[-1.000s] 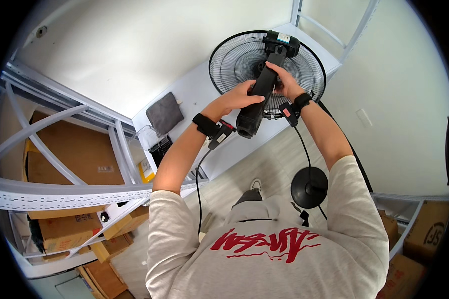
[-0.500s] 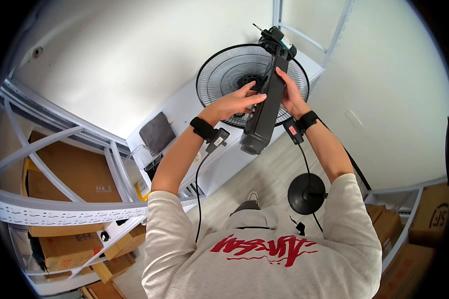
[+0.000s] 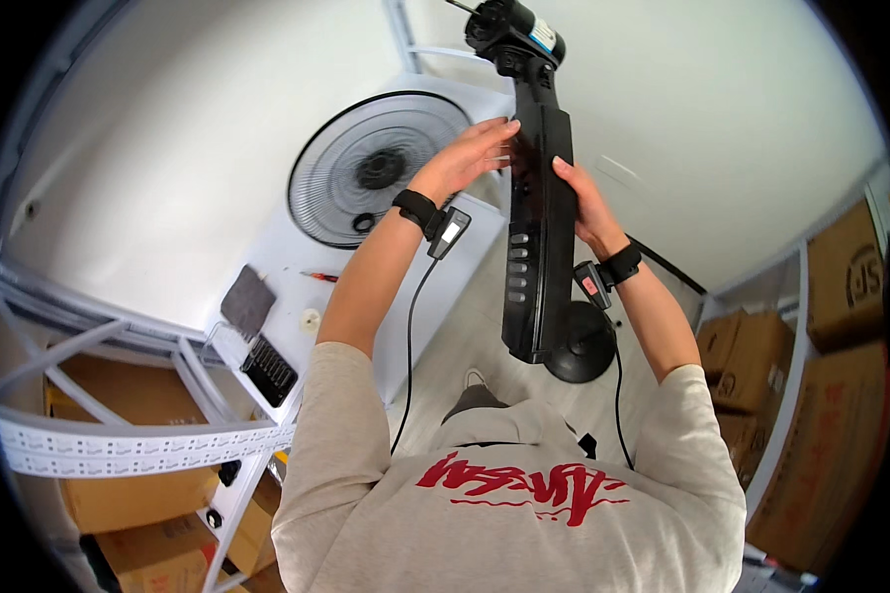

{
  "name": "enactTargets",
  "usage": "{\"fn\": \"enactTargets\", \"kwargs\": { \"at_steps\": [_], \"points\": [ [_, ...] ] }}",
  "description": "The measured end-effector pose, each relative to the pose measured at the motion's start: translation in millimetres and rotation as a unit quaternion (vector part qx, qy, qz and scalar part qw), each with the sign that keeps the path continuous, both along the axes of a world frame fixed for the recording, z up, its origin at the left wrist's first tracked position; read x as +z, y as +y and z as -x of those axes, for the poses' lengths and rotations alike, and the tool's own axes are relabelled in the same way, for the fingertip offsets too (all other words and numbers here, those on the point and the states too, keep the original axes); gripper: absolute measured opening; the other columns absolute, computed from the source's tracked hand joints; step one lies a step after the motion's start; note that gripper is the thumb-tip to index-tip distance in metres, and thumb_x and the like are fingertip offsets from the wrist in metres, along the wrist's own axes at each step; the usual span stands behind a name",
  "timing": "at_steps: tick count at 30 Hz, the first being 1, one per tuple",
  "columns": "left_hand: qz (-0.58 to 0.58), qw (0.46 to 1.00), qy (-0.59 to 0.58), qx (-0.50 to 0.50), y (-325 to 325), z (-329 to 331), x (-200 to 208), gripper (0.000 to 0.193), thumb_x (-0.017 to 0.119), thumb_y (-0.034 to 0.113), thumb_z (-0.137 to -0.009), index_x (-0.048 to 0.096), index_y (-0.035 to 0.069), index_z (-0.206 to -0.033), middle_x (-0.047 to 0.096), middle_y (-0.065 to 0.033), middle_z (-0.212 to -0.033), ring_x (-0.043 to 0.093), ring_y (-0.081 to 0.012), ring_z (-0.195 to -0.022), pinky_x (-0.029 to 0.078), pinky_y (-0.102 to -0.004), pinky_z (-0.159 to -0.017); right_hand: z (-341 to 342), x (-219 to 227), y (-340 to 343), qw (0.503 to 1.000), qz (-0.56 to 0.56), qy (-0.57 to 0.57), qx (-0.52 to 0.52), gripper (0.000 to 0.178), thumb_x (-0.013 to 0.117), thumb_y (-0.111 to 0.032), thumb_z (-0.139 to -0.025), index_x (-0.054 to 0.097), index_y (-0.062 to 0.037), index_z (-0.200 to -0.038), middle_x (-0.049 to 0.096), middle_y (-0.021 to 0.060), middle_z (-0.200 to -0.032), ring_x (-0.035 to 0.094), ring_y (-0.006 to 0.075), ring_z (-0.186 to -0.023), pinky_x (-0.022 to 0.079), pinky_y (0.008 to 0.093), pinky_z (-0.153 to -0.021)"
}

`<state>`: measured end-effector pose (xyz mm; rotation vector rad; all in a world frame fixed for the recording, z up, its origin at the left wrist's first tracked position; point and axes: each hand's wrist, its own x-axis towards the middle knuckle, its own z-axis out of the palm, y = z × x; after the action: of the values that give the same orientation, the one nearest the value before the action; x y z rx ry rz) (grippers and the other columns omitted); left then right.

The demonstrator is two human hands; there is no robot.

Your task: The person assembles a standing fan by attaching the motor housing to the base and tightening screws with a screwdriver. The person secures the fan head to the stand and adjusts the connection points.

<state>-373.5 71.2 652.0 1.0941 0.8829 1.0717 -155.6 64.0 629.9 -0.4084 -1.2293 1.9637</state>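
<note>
Upright between my hands is a black fan body (image 3: 544, 217), a long box with a row of buttons low on its left side. Its motor (image 3: 514, 40) sits at the far end, with a thin shaft pointing left. My right hand (image 3: 588, 203) grips the right side, thumb on the front face. My left hand (image 3: 465, 158) presses the upper left edge with thumb and fingers; some fingertips are hidden. Left of the body, a round black fan grille (image 3: 316, 188) lies on the white table (image 3: 435, 287). Partly behind the lower end stands a round black base (image 3: 583, 361).
A red-and-black tool (image 3: 319, 277), a tape roll (image 3: 310, 319), a grey cloth (image 3: 248, 299) and a black keyboard-like item (image 3: 268, 372) are on the table. Shelves with cardboard boxes (image 3: 752, 366) stand at both sides. Cables hang from my wrist devices.
The fan body has come away from over the grille, toward me and to the right in view. The view has shifted, and the button row shows more plainly.
</note>
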Motion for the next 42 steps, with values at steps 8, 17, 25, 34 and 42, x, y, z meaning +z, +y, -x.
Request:
{"fn": "enactTargets", "kwargs": {
  "at_steps": [8, 17, 25, 34, 42],
  "points": [
    [-0.027, 0.979, -0.053, -0.194, 27, -165, -29, 0.046, 0.065, 0.033, -0.093, 0.051, 0.005, -0.127, 0.062, -0.005, -0.117, 0.059, -0.0155, -0.104, 0.048, -0.0339, -0.088, -166, -27, -42, 0.989, -0.024, -0.07, -0.13, 0.063, 0.07, -0.035, -0.087, 0.045, 0.0003, -0.133, 0.058, 0.0082, -0.116, 0.059, 0.0143, -0.1, 0.05, 0.0301, -0.087],
    [-0.026, 0.951, -0.159, -0.265, 36, -282, -57, 0.056, 0.073, 0.019, -0.087, 0.046, 0.004, -0.133, 0.056, -0.0077, -0.128, 0.052, -0.0213, -0.12, 0.04, -0.0392, -0.106, -271, -48, -67, 0.982, -0.011, -0.1, -0.16, 0.073, 0.072, -0.037, -0.082, 0.042, -0.0013, -0.138, 0.055, 0.0068, -0.121, 0.056, 0.0148, -0.106, 0.047, 0.0304, -0.092],
    [-0.073, 0.971, -0.062, -0.219, 54, -310, -77, 0.061, 0.079, 0.008, -0.078, 0.049, 0.002, -0.131, 0.059, -0.0067, -0.121, 0.055, -0.0202, -0.116, 0.043, -0.0359, -0.102, -312, -60, -52, 0.936, -0.1, -0.268, -0.205, 0.065, 0.069, -0.029, -0.088, 0.042, -0.0023, -0.14, 0.052, 0.0059, -0.134, 0.048, 0.0185, -0.124, 0.036, 0.0332, -0.106],
    [-0.18, 0.965, -0.009, -0.192, 75, -348, -101, 0.068, 0.086, 0.007, -0.068, 0.05, 0.002, -0.126, 0.062, -0.0081, -0.116, 0.061, -0.0205, -0.106, 0.051, -0.0342, -0.091, -318, -106, -15, 0.733, -0.179, -0.524, -0.395, 0.076, 0.085, -0.049, -0.065, 0.056, 0.0, -0.116, 0.068, 0.0177, -0.103, 0.067, 0.0293, -0.095, 0.051, 0.0371, -0.084],
    [-0.257, 0.943, 0.176, -0.116, 83, -361, -176, 0.067, 0.093, 0.031, -0.056, 0.063, 0.001, -0.108, 0.069, -0.0085, -0.1, 0.066, -0.0209, -0.094, 0.053, -0.0324, -0.085, -320, -176, 3, 0.726, -0.124, -0.556, -0.385, 0.074, 0.087, -0.042, -0.066, 0.056, -0.0011, -0.119, 0.069, 0.0165, -0.106, 0.067, 0.0306, -0.099, 0.052, 0.0392, -0.086]
  ]
}}
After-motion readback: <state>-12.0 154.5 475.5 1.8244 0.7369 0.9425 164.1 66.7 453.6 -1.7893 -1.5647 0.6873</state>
